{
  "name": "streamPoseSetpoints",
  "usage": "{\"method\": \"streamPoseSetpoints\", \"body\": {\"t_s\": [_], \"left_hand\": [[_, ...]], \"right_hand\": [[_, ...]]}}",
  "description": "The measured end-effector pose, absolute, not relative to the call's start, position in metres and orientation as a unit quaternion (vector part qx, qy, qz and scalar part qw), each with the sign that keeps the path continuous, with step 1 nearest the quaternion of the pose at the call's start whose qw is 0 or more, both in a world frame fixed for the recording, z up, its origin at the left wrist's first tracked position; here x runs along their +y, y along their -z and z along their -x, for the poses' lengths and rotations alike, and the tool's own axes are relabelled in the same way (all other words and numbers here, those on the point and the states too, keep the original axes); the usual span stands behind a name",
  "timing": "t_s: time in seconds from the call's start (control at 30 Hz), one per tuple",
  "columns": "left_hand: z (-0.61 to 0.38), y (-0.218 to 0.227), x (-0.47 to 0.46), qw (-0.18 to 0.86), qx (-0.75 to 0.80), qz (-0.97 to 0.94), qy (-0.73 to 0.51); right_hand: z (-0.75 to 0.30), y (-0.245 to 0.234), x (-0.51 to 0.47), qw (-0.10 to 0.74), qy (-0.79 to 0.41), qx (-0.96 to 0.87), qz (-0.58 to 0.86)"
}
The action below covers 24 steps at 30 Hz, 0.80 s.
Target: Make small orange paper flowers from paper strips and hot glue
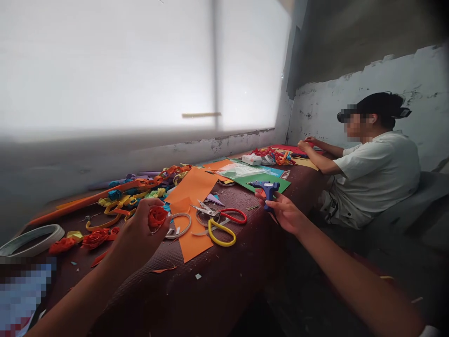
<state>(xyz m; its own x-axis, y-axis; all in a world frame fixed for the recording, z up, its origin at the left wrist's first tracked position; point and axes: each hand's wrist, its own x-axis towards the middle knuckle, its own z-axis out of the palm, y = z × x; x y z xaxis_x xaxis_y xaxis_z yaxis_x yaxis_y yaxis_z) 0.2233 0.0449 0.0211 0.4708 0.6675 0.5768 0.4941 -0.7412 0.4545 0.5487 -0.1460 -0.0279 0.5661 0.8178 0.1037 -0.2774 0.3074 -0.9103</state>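
My left hand (140,231) is closed around a red paper rose (157,218), held above the near side of the brown table. In my right hand (286,213) is a blue glue gun (269,191), gripped by its handle with the nozzle pointing left. Between the two hands lie scissors (219,222) with one red and one yellow handle, their blades apart. They rest partly over orange paper (192,187). A roll of tape (179,226) sits just right of the rose.
Several paper flowers and strips (121,201) are heaped at the left, beside a large white tape roll (33,241). Green paper (277,180) and a white box (251,159) lie farther back. A co-worker (382,164) sits at the table's far right end.
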Motion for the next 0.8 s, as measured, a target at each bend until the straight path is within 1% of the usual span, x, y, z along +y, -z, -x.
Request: {"method": "streamPoseSetpoints", "body": {"t_s": [0.17, 0.3, 0.43, 0.57, 0.7, 0.8], "left_hand": [[-0.223, -0.021, 0.046, 0.101, 0.342, -0.853, -0.380], [-0.223, -0.021, 0.047, 0.092, 0.337, -0.852, -0.390], [-0.222, -0.022, 0.045, 0.083, 0.345, -0.859, -0.369], [-0.222, -0.019, 0.044, 0.074, 0.335, -0.873, -0.346], [-0.221, -0.020, 0.049, 0.088, 0.317, -0.872, -0.364], [-0.220, -0.022, 0.053, 0.119, 0.329, -0.842, -0.411]], "right_hand": [[-0.563, 0.021, -0.132, 0.716, -0.349, -0.299, 0.525], [-0.578, 0.015, -0.114, 0.645, -0.319, -0.309, 0.622], [-0.591, 0.009, -0.099, 0.500, -0.267, -0.316, 0.761], [-0.602, -0.001, -0.092, 0.326, -0.137, -0.320, 0.879], [-0.596, -0.007, -0.088, 0.179, -0.006, -0.340, 0.923], [-0.579, -0.010, -0.082, 0.099, 0.056, -0.381, 0.918]]}}
